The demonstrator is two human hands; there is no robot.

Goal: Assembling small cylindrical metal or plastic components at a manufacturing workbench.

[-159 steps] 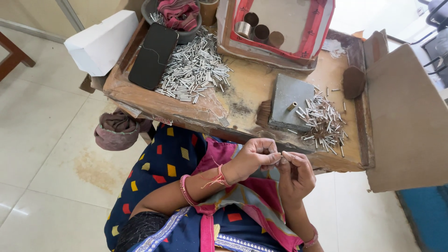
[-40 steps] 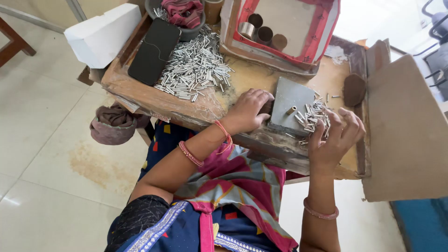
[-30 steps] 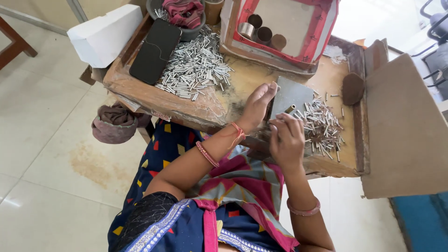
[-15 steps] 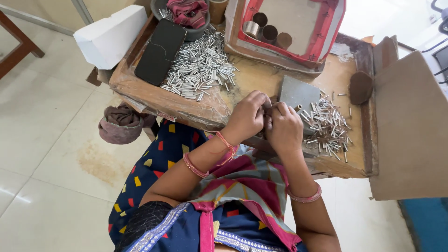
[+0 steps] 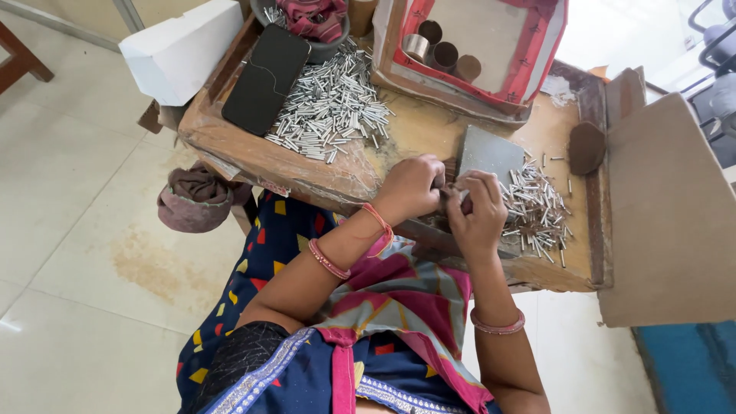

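A worn wooden work tray (image 5: 399, 142) stood over a pale tiled floor (image 5: 69, 230), with a flap of brown cardboard (image 5: 671, 222) at its right edge. On the far left of the tray lay a large heap of short metal pins (image 5: 330, 111) beside a black phone (image 5: 267, 67), with a white box (image 5: 184, 47) further left. A red-edged carton (image 5: 479, 42) holding small rolls stood at the far side. To the right, a grey flat plate (image 5: 489, 153) lay next to a smaller scatter of pins (image 5: 533, 207).

The left hand (image 5: 410, 188) and the right hand (image 5: 477, 211) met at the near edge of the tray, just left of the smaller scatter. The fingers of both were curled together, pinching a small dark piece (image 5: 448, 192) between them, and the two hands touched.

What the piece was could not be made out; the fingers covered most of it. A bundle of brown cloth (image 5: 192, 201) sat low on the left, and the person's own head was cut off at the bottom edge.
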